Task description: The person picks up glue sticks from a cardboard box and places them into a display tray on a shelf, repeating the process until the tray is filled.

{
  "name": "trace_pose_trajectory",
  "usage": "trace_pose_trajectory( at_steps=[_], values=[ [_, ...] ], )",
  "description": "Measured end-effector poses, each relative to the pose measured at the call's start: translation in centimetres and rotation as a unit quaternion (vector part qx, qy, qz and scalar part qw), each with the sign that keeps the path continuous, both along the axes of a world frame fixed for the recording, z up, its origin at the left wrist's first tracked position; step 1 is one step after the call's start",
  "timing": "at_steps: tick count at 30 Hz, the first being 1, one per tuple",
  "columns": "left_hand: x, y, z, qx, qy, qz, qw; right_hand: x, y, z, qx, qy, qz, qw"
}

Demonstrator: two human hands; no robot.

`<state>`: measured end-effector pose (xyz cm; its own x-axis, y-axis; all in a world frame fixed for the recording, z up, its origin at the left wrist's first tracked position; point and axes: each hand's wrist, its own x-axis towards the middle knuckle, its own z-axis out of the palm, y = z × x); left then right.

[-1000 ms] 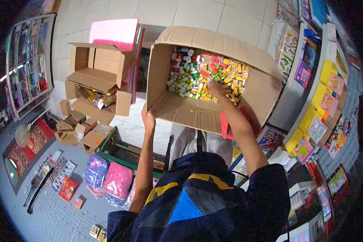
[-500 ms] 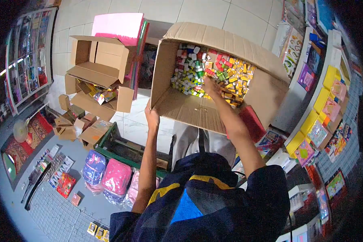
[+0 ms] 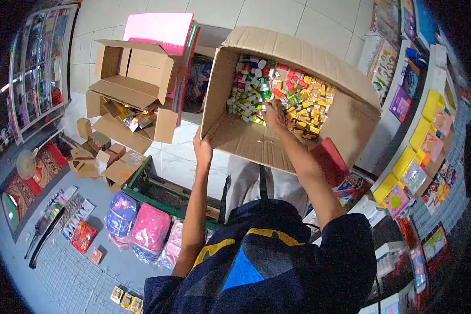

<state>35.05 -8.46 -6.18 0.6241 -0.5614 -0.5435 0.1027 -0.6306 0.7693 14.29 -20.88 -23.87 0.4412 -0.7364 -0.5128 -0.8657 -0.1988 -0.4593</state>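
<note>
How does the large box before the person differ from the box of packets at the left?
The large box looks bigger than the packet box. Many small colourful pieces lie in the large box; the packet box shows fewer, larger packets. The left grip holds the large box's edge; no grip touches the packet box. Both are open, brown cardboard.

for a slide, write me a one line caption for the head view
Left hand at a cardboard box's edge, right hand among the small colourful items inside.
</note>
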Motion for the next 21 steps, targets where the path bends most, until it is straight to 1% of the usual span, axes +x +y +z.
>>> trace_pose_trajectory(
  at_steps=[3,4,7,8,11,12,13,15,16,17,19,20,21],
  values=[
    [0.2,0.4,-0.6,-0.011,-0.036,-0.029,0.999,-0.1,0.5,-0.6,-0.053,-0.033,0.020,0.998],
    [0.2,0.3,-0.4,-0.013,-0.045,-0.035,0.998,-0.1,0.6,-1.5,-0.059,-0.028,0.016,0.998],
    [0.1,0.0,0.3,-0.007,-0.060,-0.046,0.997,0.0,-0.2,-2.9,-0.097,0.016,0.099,0.990],
    [0.0,-0.1,0.6,-0.008,-0.068,-0.050,0.996,-0.3,-0.6,-3.1,-0.072,0.014,0.138,0.988],
    [0.1,0.3,-0.1,-0.017,-0.058,-0.048,0.997,-0.7,-0.6,-6.5,-0.002,0.060,0.179,0.982],
    [0.2,0.3,-0.2,-0.022,-0.050,-0.044,0.998,-0.8,-1.4,-5.2,0.053,0.007,0.135,0.989],
    [0.3,0.3,-0.2,-0.014,-0.045,-0.049,0.998,-1.4,-1.4,-6.0,0.066,-0.013,0.135,0.989],
    [0.5,0.4,-0.1,0.001,-0.036,-0.059,0.998,-2.1,-2.0,-5.6,0.091,-0.054,0.136,0.985],
    [0.5,0.3,0.0,0.004,-0.038,-0.062,0.997,-2.1,-2.5,-5.1,0.162,-0.004,0.133,0.978],
    [0.4,0.2,0.1,0.008,-0.040,-0.065,0.997,-2.5,-2.4,-4.4,0.213,-0.042,0.082,0.973],
    [0.4,0.3,0.1,-0.003,-0.046,-0.065,0.997,-4.0,-2.7,-3.3,0.309,-0.120,-0.020,0.943],
    [0.4,0.4,-0.3,-0.018,-0.050,-0.061,0.997,-5.8,-1.6,-8.0,0.351,-0.204,-0.101,0.908],
    [0.4,0.5,-0.5,-0.032,-0.055,-0.056,0.996,-6.0,-1.6,-7.3,0.361,-0.202,-0.147,0.898]
  ],
)
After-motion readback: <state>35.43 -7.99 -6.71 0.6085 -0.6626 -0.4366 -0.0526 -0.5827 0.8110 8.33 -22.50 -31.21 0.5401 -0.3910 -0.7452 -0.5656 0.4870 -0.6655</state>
